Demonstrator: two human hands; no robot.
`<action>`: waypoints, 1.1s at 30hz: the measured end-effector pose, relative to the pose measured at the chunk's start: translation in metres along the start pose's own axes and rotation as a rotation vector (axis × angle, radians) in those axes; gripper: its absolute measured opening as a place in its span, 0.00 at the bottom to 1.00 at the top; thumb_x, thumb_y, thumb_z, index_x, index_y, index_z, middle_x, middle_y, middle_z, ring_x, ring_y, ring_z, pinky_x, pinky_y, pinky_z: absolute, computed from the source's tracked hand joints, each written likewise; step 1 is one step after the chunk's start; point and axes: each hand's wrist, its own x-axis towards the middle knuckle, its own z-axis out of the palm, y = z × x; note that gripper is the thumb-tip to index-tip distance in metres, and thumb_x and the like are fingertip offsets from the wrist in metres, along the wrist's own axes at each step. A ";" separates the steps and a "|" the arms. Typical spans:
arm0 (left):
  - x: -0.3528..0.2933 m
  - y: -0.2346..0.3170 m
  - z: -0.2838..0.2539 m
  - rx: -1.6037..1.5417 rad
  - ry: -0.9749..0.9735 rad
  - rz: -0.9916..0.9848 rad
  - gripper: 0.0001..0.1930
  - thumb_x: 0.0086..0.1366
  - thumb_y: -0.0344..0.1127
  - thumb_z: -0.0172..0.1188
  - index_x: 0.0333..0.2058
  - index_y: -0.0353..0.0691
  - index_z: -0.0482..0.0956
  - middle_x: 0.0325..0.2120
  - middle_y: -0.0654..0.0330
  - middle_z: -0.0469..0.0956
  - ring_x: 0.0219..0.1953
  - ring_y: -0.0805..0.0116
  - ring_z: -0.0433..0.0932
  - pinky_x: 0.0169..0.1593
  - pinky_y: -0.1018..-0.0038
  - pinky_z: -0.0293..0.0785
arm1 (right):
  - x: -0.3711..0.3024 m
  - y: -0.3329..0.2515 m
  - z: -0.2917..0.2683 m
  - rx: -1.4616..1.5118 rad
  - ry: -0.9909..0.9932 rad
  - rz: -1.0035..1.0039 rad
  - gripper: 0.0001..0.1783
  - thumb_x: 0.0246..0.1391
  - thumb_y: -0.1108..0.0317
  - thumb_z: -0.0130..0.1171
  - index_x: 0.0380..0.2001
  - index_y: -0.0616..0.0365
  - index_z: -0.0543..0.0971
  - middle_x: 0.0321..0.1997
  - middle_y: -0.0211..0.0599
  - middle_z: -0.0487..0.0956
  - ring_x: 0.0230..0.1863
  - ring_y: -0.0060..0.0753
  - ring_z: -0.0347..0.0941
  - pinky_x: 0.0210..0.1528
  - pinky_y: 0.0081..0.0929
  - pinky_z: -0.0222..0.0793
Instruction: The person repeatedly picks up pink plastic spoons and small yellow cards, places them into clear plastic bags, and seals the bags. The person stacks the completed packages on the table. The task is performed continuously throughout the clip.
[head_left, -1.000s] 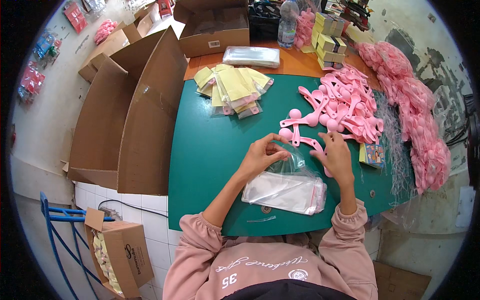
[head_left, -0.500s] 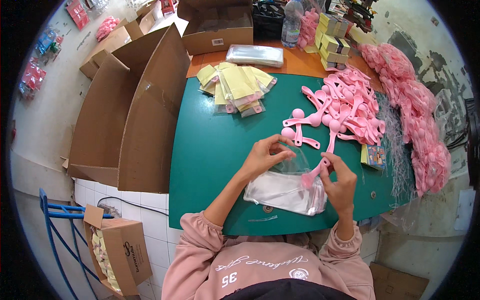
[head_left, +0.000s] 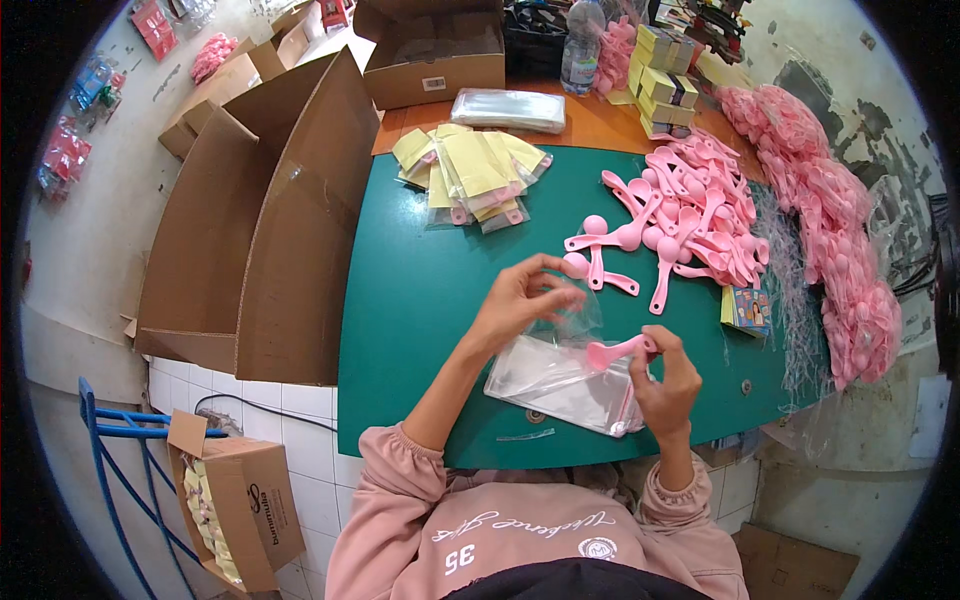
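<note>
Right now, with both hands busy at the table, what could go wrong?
The right hand has its grip only near the handle end of a pink spoon, so the spoon might swivel or slip.
The left hand appears to hold a thin clear bag, which could crumple or stick to itself.
The stack of clear bags lies loose beneath the spoon; a brush from a hand might shift it.

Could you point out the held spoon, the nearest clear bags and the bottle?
Held spoon (head_left: 624, 349), head view: its handle.
Clear bags (head_left: 556, 386), head view: top of the stack.
Bottle (head_left: 581, 48), head view: its side.
</note>
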 end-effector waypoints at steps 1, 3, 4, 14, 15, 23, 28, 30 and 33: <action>-0.001 0.005 -0.004 -0.090 0.057 0.025 0.14 0.58 0.31 0.56 0.43 0.38 0.68 0.31 0.59 0.78 0.33 0.75 0.76 0.33 0.81 0.72 | 0.000 0.001 -0.002 0.001 0.004 0.055 0.12 0.43 0.79 0.57 0.35 0.63 0.72 0.27 0.41 0.74 0.24 0.32 0.72 0.29 0.23 0.69; -0.002 0.015 -0.010 -0.149 0.158 0.089 0.14 0.59 0.31 0.53 0.44 0.39 0.68 0.32 0.58 0.78 0.35 0.72 0.77 0.35 0.78 0.73 | 0.001 0.003 -0.004 -0.010 0.009 0.068 0.12 0.43 0.79 0.57 0.35 0.63 0.72 0.27 0.40 0.74 0.24 0.30 0.72 0.29 0.23 0.69; -0.002 0.014 -0.011 -0.150 0.155 0.088 0.14 0.59 0.31 0.53 0.44 0.39 0.68 0.32 0.58 0.78 0.35 0.72 0.77 0.35 0.78 0.73 | 0.003 0.005 -0.004 -0.019 0.013 0.078 0.12 0.43 0.79 0.57 0.34 0.63 0.72 0.27 0.40 0.74 0.24 0.29 0.72 0.29 0.23 0.69; -0.005 0.011 0.000 0.137 -0.078 -0.018 0.15 0.55 0.30 0.59 0.42 0.36 0.71 0.30 0.59 0.79 0.32 0.78 0.76 0.35 0.81 0.73 | 0.031 0.000 0.002 0.598 0.325 0.321 0.12 0.51 0.78 0.51 0.39 0.63 0.63 0.30 0.39 0.74 0.27 0.23 0.73 0.30 0.17 0.69; -0.005 0.010 0.001 0.147 -0.085 -0.017 0.14 0.55 0.30 0.59 0.41 0.36 0.71 0.29 0.60 0.79 0.32 0.79 0.75 0.34 0.81 0.72 | 0.031 0.000 0.002 0.598 0.325 0.321 0.12 0.51 0.78 0.51 0.39 0.63 0.63 0.30 0.39 0.74 0.27 0.23 0.73 0.30 0.17 0.69; -0.004 0.008 0.004 0.091 -0.168 0.013 0.14 0.57 0.28 0.56 0.43 0.36 0.71 0.33 0.60 0.78 0.34 0.79 0.74 0.35 0.81 0.72 | 0.032 0.000 0.003 0.495 0.181 0.303 0.11 0.51 0.78 0.51 0.37 0.62 0.63 0.29 0.37 0.73 0.27 0.22 0.72 0.30 0.17 0.70; -0.008 0.014 0.004 0.177 -0.285 -0.034 0.15 0.58 0.29 0.55 0.45 0.38 0.71 0.34 0.60 0.77 0.35 0.77 0.75 0.36 0.81 0.73 | 0.037 0.004 -0.003 0.517 0.053 0.292 0.11 0.51 0.78 0.52 0.36 0.63 0.64 0.28 0.36 0.73 0.27 0.22 0.72 0.30 0.17 0.69; -0.010 0.021 0.006 0.022 -0.326 -0.186 0.15 0.59 0.30 0.54 0.45 0.39 0.71 0.34 0.60 0.77 0.36 0.78 0.75 0.37 0.81 0.73 | 0.040 0.004 -0.007 0.541 0.073 0.293 0.11 0.51 0.78 0.52 0.36 0.63 0.64 0.28 0.36 0.73 0.27 0.21 0.71 0.30 0.16 0.69; -0.008 0.018 0.009 0.126 -0.226 -0.120 0.15 0.59 0.30 0.53 0.46 0.38 0.70 0.34 0.60 0.77 0.37 0.75 0.75 0.39 0.80 0.73 | 0.042 0.003 -0.009 0.564 0.104 0.243 0.10 0.50 0.78 0.52 0.36 0.63 0.64 0.27 0.36 0.74 0.27 0.21 0.72 0.30 0.16 0.68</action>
